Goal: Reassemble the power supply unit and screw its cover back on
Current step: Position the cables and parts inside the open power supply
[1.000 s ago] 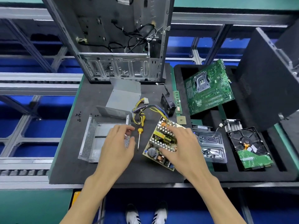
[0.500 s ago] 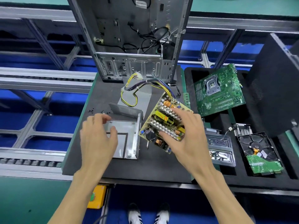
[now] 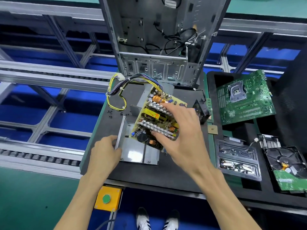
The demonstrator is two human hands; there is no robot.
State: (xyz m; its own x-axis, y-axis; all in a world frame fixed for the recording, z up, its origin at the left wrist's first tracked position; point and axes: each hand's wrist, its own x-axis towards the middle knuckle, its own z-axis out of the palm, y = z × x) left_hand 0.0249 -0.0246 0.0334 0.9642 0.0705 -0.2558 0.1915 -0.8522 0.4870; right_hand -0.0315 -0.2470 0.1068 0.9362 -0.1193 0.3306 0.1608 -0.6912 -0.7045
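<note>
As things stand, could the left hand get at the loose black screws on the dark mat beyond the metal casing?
Probably not yet: the left hand grips the grey metal casing; the small black screws lie uncovered.

The right hand (image 3: 181, 130) covers a good chunk of the power supply board (image 3: 154, 117), so its right edge and near corner can't be seen. The board itself hides most of the metal casing (image 3: 139, 152) floor under it, and whether it's actually seated in there or just hovering, can't tell. The left hand (image 3: 106, 151) blocks the casing's near-left corner. The computer case (image 3: 159, 39) is chopped off by the top edge. The hard drive (image 3: 287, 165) runs off the right edge. The bits in the clear plastic tray (image 3: 237, 156) are too small to make out.
</note>
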